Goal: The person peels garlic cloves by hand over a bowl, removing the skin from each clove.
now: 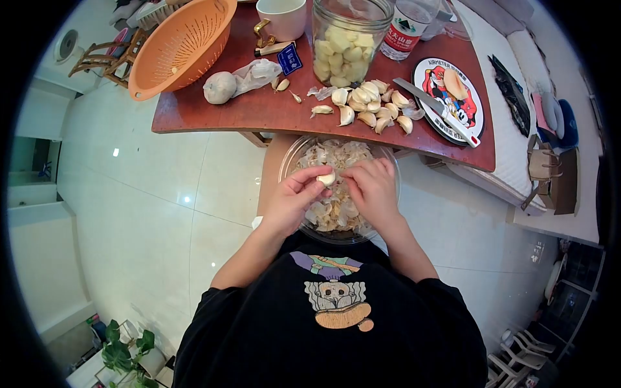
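Between the thumb and fingers of my left hand (296, 199) is a pale garlic clove (326, 179). Just to its right, my right hand (372, 193) has its thumb and fingers pinched together; what they hold, if anything, is too small to make out. Both hands are over a clear bowl (396, 174) with many papery garlic skins (337, 216) in it. On the table's near edge lies a pile of unpeeled garlic cloves (366, 102). Behind the pile stands a glass jar (341, 55) with peeled cloves inside.
On the red-brown table (200, 119) are an orange colander (181, 48), a white mug (284, 22), a whole garlic bulb (220, 88), and a red-labelled bottle (406, 29). A knife (440, 111) rests across a cartoon plate (475, 116) at the right.
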{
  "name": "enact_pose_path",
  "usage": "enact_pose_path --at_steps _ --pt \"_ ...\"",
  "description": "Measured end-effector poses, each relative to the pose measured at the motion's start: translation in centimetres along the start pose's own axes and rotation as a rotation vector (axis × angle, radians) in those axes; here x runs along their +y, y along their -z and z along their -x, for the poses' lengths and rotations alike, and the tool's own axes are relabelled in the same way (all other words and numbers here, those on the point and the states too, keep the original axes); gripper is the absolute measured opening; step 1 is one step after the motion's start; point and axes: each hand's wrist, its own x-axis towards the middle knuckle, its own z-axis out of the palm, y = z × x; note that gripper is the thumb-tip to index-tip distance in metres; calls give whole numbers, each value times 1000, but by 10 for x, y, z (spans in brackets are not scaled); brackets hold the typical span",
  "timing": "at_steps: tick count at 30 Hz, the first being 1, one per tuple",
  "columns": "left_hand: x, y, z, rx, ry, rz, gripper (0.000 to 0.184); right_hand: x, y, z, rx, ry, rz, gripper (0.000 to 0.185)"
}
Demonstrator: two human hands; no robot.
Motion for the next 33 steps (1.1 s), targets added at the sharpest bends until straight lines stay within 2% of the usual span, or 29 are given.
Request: enact_pose_path --at_steps 4,7,19,22,33 --pt "0 -5 0 -11 -76 -69 29 -16 12 -7 75 -19 -230 18" --pt "1 -8 0 -10 -99 -96 26 -23 16 -12 68 58 -260 19" --pt "2 -7 3 1 -125 -202 22 -20 8 -10 5 81 -302 20" --pt "4 -8 3 0 -123 -204 21 -19 6 -10 51 105 -354 22" --pt "5 -9 1 36 -101 -250 21 -19 10 -13 11 151 -300 20"
